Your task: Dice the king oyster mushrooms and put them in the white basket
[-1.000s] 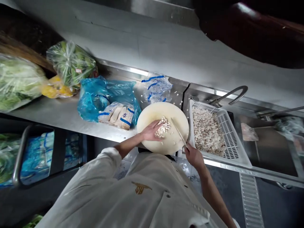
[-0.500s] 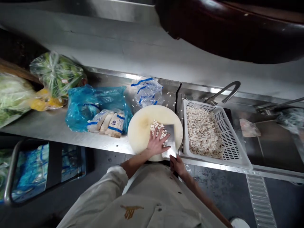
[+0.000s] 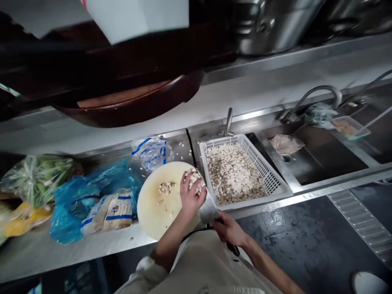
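My right hand (image 3: 229,229) grips the dark handle of a cleaver (image 3: 210,209), whose wide blade lies at the right edge of the round white cutting board (image 3: 151,204). My left hand (image 3: 190,199) cups a heap of small diced pieces, apparently mushroom (image 3: 193,175), against the blade, fingers a little apart. Some brownish diced bits (image 3: 167,187) remain scattered on the board. Right beside the blade stands a white slotted basket (image 3: 277,192) largely filled with similar diced pieces (image 3: 234,171). My left palm hides part of the blade.
Left of the board lie blue plastic bags (image 3: 69,208) and packets of whole pale mushrooms (image 3: 119,210). Behind it is a crumpled clear wrapper (image 3: 151,153). Sinks with a curved tap (image 3: 318,90) stand to the right. A dark red round vessel (image 3: 137,102) overhangs the counter.
The view has swung right. The heap, cleaver and both hands have moved right, from mid-board to the board's edge near the basket. Bits are left behind on the board.
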The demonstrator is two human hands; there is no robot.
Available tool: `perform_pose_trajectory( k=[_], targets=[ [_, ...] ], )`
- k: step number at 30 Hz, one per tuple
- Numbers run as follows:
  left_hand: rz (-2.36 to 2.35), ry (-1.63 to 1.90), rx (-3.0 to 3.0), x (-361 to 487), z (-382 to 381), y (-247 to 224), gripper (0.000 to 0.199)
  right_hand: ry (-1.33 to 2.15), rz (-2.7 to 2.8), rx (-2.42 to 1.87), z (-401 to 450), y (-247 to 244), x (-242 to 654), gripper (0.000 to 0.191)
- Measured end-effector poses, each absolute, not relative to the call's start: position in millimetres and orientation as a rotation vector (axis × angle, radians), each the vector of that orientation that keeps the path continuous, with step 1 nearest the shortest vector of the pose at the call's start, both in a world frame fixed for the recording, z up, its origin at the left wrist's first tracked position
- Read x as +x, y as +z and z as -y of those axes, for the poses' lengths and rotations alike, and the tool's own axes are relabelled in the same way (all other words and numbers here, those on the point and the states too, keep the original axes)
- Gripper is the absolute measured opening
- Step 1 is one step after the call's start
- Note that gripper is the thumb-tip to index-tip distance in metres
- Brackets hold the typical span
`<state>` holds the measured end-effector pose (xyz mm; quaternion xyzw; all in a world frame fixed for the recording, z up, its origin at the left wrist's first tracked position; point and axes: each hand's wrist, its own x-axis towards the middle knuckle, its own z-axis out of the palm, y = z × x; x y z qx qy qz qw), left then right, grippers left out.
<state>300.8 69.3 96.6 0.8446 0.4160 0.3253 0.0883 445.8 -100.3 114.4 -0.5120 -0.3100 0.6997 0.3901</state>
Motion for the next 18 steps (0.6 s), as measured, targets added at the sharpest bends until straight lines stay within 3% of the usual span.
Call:
perform_pose_trajectory(
  k=[5, 9, 14, 18],
  targets=[
    [-1.092, 0.584, 2.545, 446, -110, 102, 0.050, 1.427, 0.429, -1.481, 148, 140, 510, 0.040],
    [-0.896, 0.512, 2.553, 484, -110, 84, 0.053, 1.229, 0.251, -1.523, 184, 134, 538, 0.050],
    [-0.934, 0.551, 2.529, 367, -131, 65, 0.040, 1.286, 0.265, -1.469, 184, 116, 515, 0.050],
    [-1.417, 0.454, 2.463, 208, -182, 63, 0.042, 1.501, 0.411, -1.432, 148, 95, 460, 0.052]
  ],
)
